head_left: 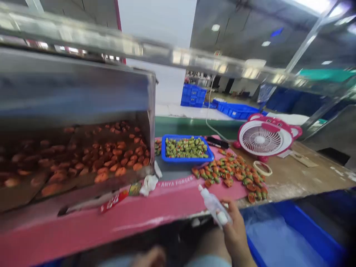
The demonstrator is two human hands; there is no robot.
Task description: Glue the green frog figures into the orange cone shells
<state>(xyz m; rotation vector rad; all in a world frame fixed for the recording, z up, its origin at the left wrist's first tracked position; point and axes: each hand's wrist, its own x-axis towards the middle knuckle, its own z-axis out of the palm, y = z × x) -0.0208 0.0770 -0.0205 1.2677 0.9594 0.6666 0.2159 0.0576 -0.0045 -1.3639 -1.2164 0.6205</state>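
Workbench viewed from above, with the right hand low and right of centre in the frame. Its fingers were curled closed around the base of a small clear plastic bottle, which tilted up and to the left so that its white nozzle pointed over the front edge of a pink printed mat. A blurred skin-toned shape at the bottom centre appeared to be the left hand; its grip could not be told, and nothing was seen in it. Just beyond the bottle, right of centre, a loose heap of small orange-and-green moulded pieces lay on the mat. Behind the heap, at the centre, stood a shallow blue plastic basket filled with greener pieces of the same kind. The left half of the frame held a large open-fronted sheet-metal box, its floor strewn with rounded orange pieces. A crumpled white cloth lay at the front right corner of the box. A pink-and-white round desk fan stood at the right, with a pale ring of tape near its foot on the bare wooden benchtop. A deep blue plastic bin occupied the lower right corner, below the bench edge.
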